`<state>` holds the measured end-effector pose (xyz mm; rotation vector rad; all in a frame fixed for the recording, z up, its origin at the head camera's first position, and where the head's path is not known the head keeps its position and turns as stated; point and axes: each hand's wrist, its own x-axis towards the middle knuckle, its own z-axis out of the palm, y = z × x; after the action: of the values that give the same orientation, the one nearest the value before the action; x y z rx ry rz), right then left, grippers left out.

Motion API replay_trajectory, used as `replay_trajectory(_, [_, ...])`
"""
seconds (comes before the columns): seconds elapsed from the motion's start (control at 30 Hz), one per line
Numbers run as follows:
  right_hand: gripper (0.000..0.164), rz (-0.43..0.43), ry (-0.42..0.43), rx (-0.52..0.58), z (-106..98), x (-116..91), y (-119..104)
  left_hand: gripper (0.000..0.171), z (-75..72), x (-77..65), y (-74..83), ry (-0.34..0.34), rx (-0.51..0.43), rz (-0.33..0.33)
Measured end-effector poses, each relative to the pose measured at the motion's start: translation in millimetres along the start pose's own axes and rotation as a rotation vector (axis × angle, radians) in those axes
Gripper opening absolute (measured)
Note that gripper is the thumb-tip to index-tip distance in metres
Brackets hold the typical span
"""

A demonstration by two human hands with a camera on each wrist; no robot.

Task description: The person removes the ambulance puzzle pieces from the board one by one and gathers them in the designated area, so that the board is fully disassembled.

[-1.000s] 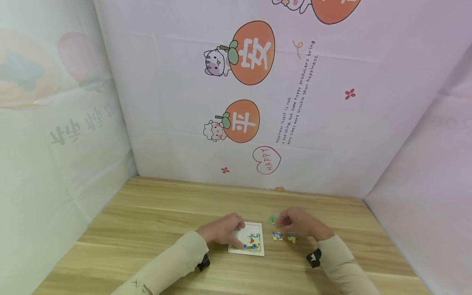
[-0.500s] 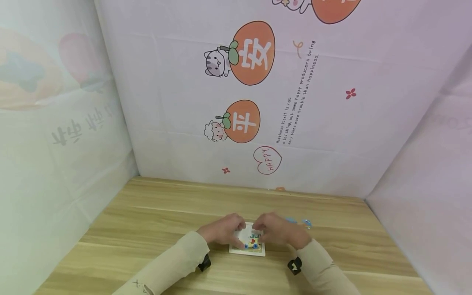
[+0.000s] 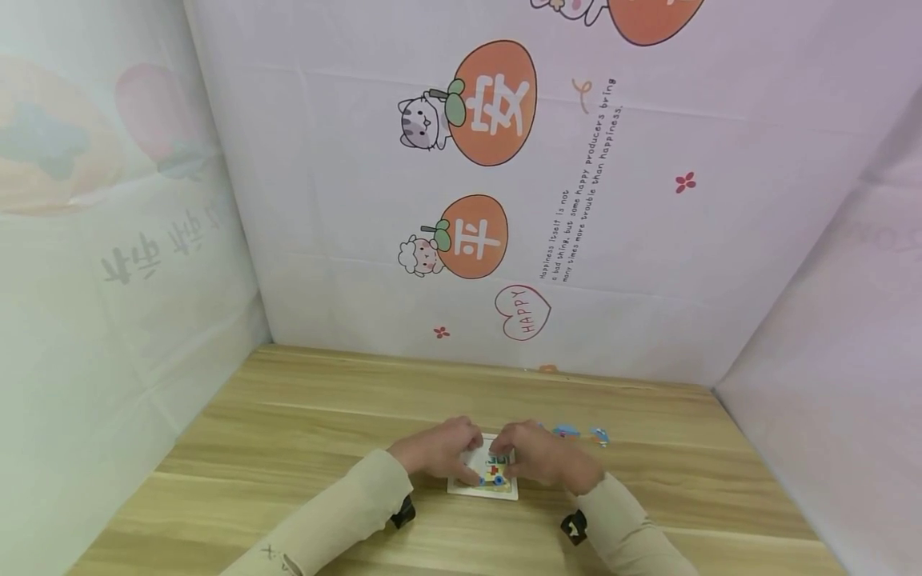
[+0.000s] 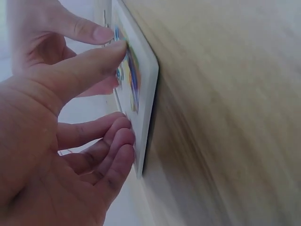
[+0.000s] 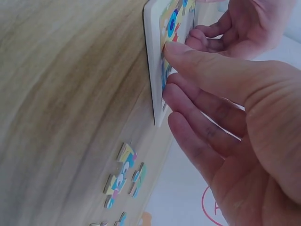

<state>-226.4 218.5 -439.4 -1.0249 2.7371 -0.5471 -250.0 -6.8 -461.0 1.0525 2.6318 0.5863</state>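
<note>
In the head view a small white puzzle tray (image 3: 484,494) lies flat on the table, partly filled with a picture of a yellow vehicle with blue wheels. My left hand (image 3: 438,450) holds the tray from its left side, thumb (image 4: 110,54) over the picture and curled fingers (image 4: 120,150) at the white edge. Over the tray's right part, my right hand (image 3: 542,454) pinches a puzzle piece (image 5: 165,71) down at the picture, thumb on one side and fingers on the other. Most of that piece is covered by the fingers.
Loose blue puzzle pieces (image 3: 566,430) lie behind the right hand. In the right wrist view a yellow-and-blue piece with eyes (image 5: 121,178) lies beside a green one (image 5: 139,180) on the wooden table (image 3: 338,416). A printed white cloth (image 3: 346,240) hangs behind the table.
My right hand has moved left from the loose pieces to the tray and hardly shifts in the last half second. The left hand stays on the tray. Blue pieces behind have come into view.
</note>
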Motion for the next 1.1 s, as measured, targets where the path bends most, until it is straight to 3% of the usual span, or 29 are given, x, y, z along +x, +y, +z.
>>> replay_trajectory(0.37, [0.032, -0.006, 0.012, 0.049, 2.8, 0.6, 2.9, 0.049, 10.6, 13.7, 6.4, 0.031, 0.025, 0.096])
replay_trajectory(0.83, [0.03, 0.0, 0.017, 0.046, 1.6, 3.1, 4.5, 0.053, 8.9, 12.0, 11.1, 0.027, -0.052, 0.065])
replay_trajectory(1.1, [0.01, -0.059, 0.059, 0.057, -2.6, 8.4, 6.6, 0.045, 8.5, 12.3, 12.0, 0.026, -0.072, 0.062])
